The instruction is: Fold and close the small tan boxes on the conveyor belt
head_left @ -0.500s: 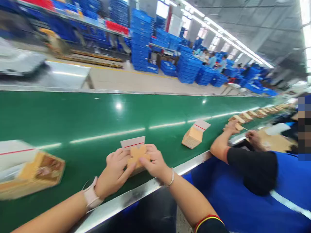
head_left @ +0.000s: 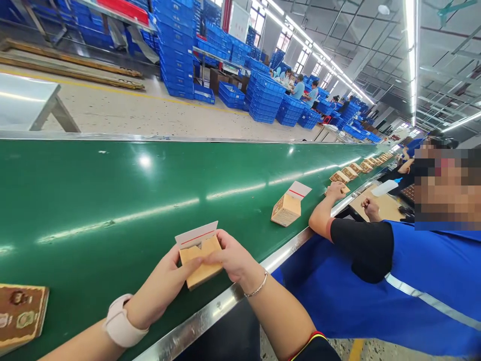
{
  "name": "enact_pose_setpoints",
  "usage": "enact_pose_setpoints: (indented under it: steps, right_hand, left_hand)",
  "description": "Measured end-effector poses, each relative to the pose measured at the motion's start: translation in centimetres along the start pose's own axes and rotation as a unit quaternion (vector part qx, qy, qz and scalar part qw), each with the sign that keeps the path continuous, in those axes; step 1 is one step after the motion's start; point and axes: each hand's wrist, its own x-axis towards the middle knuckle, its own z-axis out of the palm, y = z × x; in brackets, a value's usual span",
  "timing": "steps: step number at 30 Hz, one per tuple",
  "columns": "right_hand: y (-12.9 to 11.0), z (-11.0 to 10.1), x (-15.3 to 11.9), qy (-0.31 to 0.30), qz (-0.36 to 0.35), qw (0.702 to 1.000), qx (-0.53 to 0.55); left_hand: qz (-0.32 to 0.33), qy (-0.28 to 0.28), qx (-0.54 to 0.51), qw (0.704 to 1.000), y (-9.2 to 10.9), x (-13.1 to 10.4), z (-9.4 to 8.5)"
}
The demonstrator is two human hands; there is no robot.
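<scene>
A small tan cardboard box (head_left: 201,265) with a raised white flap bearing a red strip rests on the green conveyor belt (head_left: 112,190) near its front edge. My left hand (head_left: 165,283) grips the box from the left, thumb on its top. My right hand (head_left: 231,258) holds its right side, fingers pressing the top flaps down. A pale watch sits on my left wrist, a thin bracelet on my right.
Another open box (head_left: 287,206) stands further right on the belt, a printed box (head_left: 20,313) at far left. A co-worker in blue (head_left: 394,281) leans on the belt edge at right, a hand (head_left: 336,190) on a box. Blue crates (head_left: 263,95) are stacked behind.
The box's top flaps, spread open before, are now folded flat under my fingers. The view has shifted; the printed box at left lies lower and nearer the frame's edge.
</scene>
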Motion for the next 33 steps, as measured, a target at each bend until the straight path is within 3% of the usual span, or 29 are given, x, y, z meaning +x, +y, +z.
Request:
enact_pose_setpoints:
  steps: [6, 11, 15, 19, 22, 24, 26, 27, 28, 29, 30, 32, 33]
  right_hand:
    - [-1.0, -1.2, -0.2, 0.013, -0.018, 1.000, 0.006]
    - [-2.0, -2.9, -0.2, 0.053, -0.054, 0.997, -0.017]
    - [-2.5, -3.9, 0.3, 0.052, -0.045, 0.997, -0.017]
    - [-3.4, -5.2, 0.7, 0.071, -0.053, 0.994, -0.056]
    - [-3.9, -6.3, 0.8, 0.118, -0.111, 0.983, -0.089]
    - [-3.7, -6.4, 0.4, 0.231, -0.223, 0.942, -0.097]
    - [-3.2, -5.3, -0.8, 0.357, -0.402, 0.838, -0.096]
    - [-2.9, -4.4, -1.8, 0.378, -0.494, 0.776, -0.104]
    - [-2.6, -3.4, -3.2, 0.356, -0.575, 0.726, -0.124]
    - [-2.4, -2.3, -4.8, 0.286, -0.638, 0.698, -0.157]
    - [-2.3, -1.3, -6.5, 0.167, -0.651, 0.704, -0.228]
    - [-2.5, -0.3, -9.8, -0.088, -0.571, 0.727, -0.372]
    - [-2.9, -0.5, -11.0, -0.134, -0.501, 0.761, -0.390]
  left_hand:
    - [0.005, 0.020, -0.052, 0.998, 0.3, 0.9, 2.3]
    - [0.040, -0.023, -0.106, 0.993, -0.1, 3.2, 3.8]
    - [0.013, -0.046, -0.097, 0.994, 0.1, 4.8, 5.1]
    - [0.004, -0.020, -0.067, 0.998, 0.7, 5.4, 6.4]
    - [0.071, 0.034, -0.021, 0.997, 0.6, 3.5, 5.6]
    - [0.181, 0.042, 0.067, 0.980, 0.3, 0.8, 3.7]
    - [0.309, 0.005, 0.150, 0.939, -0.1, -2.6, 1.4]
    - [0.360, -0.009, 0.171, 0.917, -0.2, -4.3, 0.2]
    - [0.399, -0.011, 0.182, 0.899, -0.2, -5.8, -0.8]
    - [0.427, -0.007, 0.186, 0.885, -0.2, -7.1, -1.8]
    - [0.442, 0.008, 0.186, 0.878, -0.1, -8.0, -2.6]
    - [0.445, 0.065, 0.176, 0.875, 0.3, -9.1, -3.8]
    - [0.439, 0.104, 0.171, 0.876, 0.4, -9.2, -4.4]
